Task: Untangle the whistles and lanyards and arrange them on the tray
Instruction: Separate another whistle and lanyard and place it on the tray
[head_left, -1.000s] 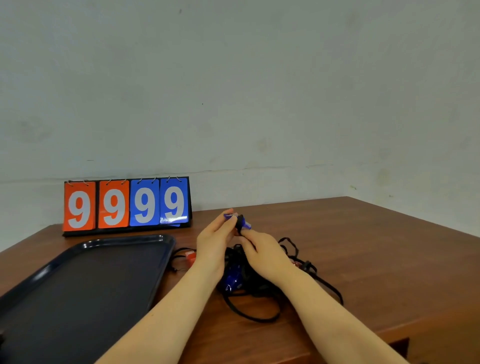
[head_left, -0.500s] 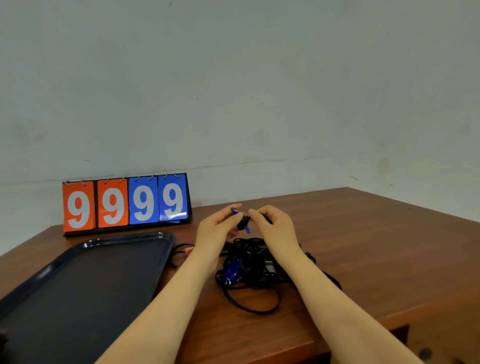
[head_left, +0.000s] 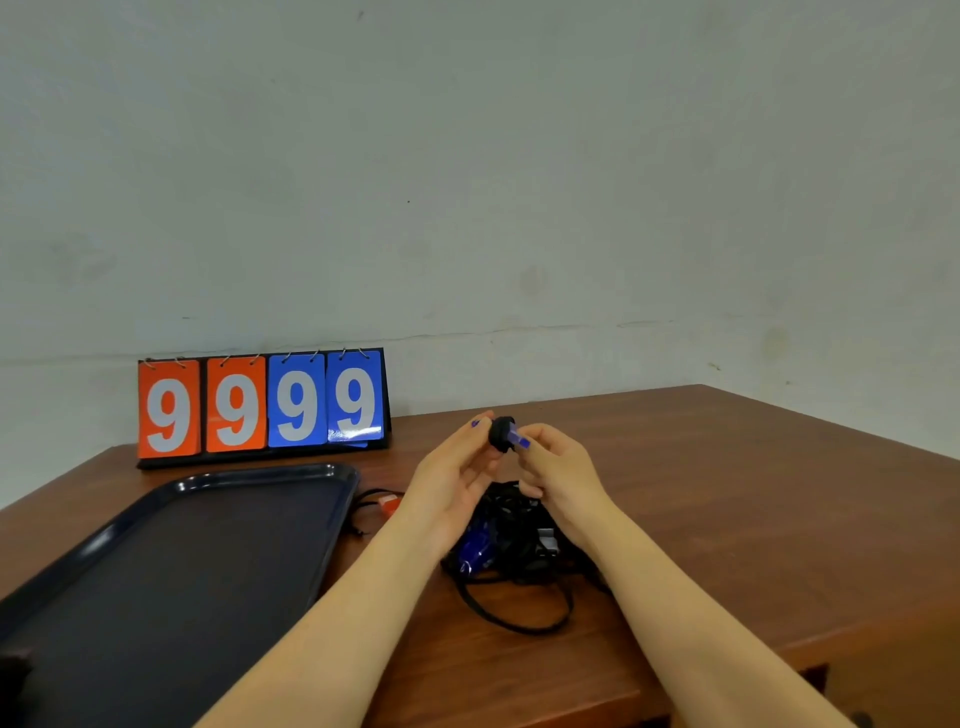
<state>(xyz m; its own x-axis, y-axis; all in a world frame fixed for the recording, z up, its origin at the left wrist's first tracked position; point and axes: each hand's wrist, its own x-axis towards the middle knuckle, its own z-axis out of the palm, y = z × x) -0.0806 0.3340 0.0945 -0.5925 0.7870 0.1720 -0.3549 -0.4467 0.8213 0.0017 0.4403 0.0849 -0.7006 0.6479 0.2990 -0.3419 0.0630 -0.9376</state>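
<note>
Table (head_left: 727, 519), wood, runs under both forearms & out past the right hand. Tray (head_left: 171, 561), dark plastic w/ raised rim, lies just left of the left forearm; no whistle or lanyard on it that I can see, so arranging is not yet begun, by my read. Scoreboard (head_left: 262, 405) reading 9999 stands beyond the tray, well behind the left hand.

Tangle of lanyards (head_left: 519, 551): black cords heaped on the table directly below & between both wrists, one loop trailing toward the person. Soft, limp, light; prob. snags on itself if yanked, so feed ends through rather than pull. Blue whistle (head_left: 475, 545) sits in the heap just under the left wrist; orange-red whistle (head_left: 388, 503) lies left of the left hand, near the tray rim. Both look like hard light plastic: rigid, best taken by the body, cord following.

Left hand (head_left: 452, 483) & right hand (head_left: 558, 475) are raised above the heap, fingertips meeting. Btwn them a small blue-and-black piece (head_left: 506, 435), pinched from both sides; exactly what it is, can't tell. Small & smooth, could slip, so fingertip pinch suits.
</note>
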